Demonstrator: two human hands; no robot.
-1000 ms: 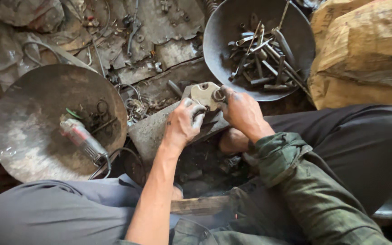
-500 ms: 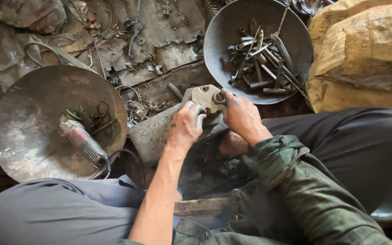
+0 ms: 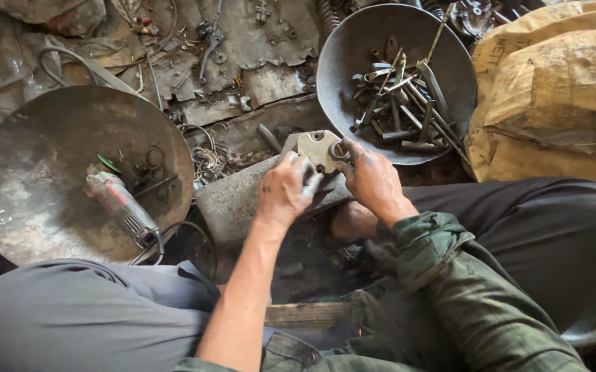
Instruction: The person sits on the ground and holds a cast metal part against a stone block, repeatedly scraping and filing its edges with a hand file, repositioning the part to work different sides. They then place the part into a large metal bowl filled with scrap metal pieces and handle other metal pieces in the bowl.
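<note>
Down between my knees, I had both hands clamped on a small pale metal part, which rested on the far end of a grey stone block on the floor. My left hand pressed it from the near left side, fingers curled over its edge, seemingly to pin it against the block so it would not slide. My right hand gripped its right end, thumb and fingers closed about a round fitting there; what exactly they pinched I could not tell. Just beyond the part, to the far right, sat a dark round pan full of loose metal rods and scrap pieces, near enough to reach without shifting. To the left lay a wider rusty pan holding an angle grinder on its side, with its cable trailing out over the near rim, plus a few rings and a green bit. At the far right stood tan woven sacks, bulging, with faint dark printing on the cloth. Scrap and torn sheeting littered the floor beyond.
</note>
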